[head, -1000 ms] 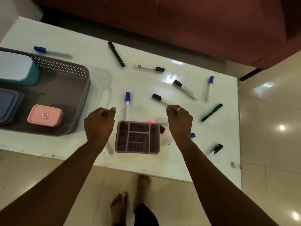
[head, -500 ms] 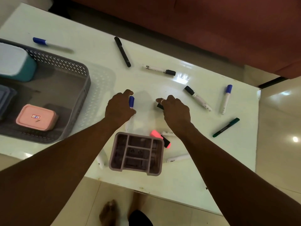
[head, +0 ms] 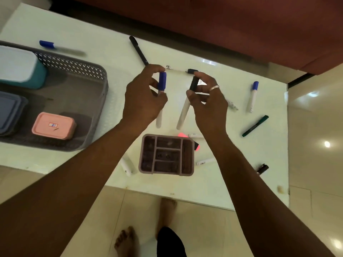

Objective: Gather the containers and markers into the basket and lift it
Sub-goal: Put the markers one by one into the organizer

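My left hand (head: pixel 143 101) holds a blue-capped white marker (head: pixel 161 84) upright above the table. My right hand (head: pixel 209 101) grips a black-capped white marker (head: pixel 185 108), also lifted. Below both hands stands a mauve divided organiser (head: pixel 167 154). The grey basket (head: pixel 96 93) sits at the left with a teal-and-white container (head: pixel 20 67), a blue container (head: pixel 9 112) and a pink container (head: pixel 53 125) inside. Several markers lie loose on the table, among them a black pen (head: pixel 138 50), a green pen (head: pixel 255 126) and a blue-capped marker (head: pixel 252 96).
The white table (head: pixel 232 182) ends close in front, with tiled floor and my bare feet (head: pixel 128 240) below. A red-brown sofa (head: pixel 241 25) runs along the far side. A pink highlighter (head: pixel 196 146) and white markers lie beside the organiser.
Both hands reached forward from beside the organiser, closed on a marker each and lifted them off the table.
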